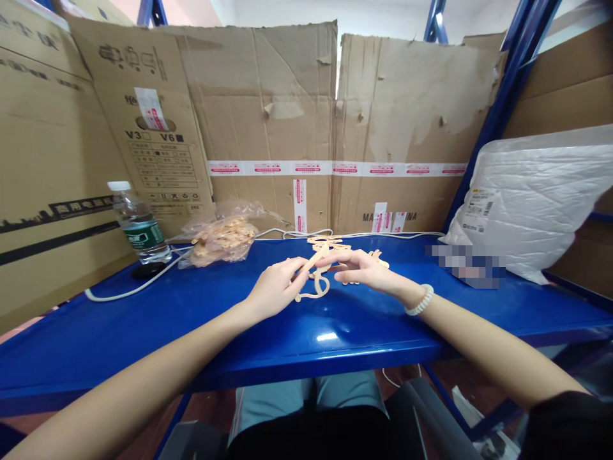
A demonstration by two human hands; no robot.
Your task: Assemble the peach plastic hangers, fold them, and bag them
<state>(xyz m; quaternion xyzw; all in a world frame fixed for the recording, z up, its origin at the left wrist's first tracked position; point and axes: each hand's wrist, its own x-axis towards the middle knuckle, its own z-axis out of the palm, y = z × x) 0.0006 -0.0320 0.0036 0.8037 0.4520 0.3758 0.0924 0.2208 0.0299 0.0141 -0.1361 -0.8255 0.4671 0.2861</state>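
Observation:
My left hand (280,286) is closed on a flat pale beige strip (316,257) that points up and away from me. My right hand (361,268) reaches in from the other side, its fingers stretched and the thumb apart. Its fingertips are at the strip, but whether they touch it I cannot tell. Below the hands a curved beige looped piece (320,292) lies on the blue tabletop (230,345). Behind them rests a zigzag beige piece (330,241). Another beige piece (380,258) is partly hidden by my right hand.
At the left stand a water bottle (141,230) and a clear plastic bag (223,239) of similar beige pieces, with a black object (147,271) and white cable (119,298). Cardboard (268,115) walls the back. A white padded package (522,211) leans at the right.

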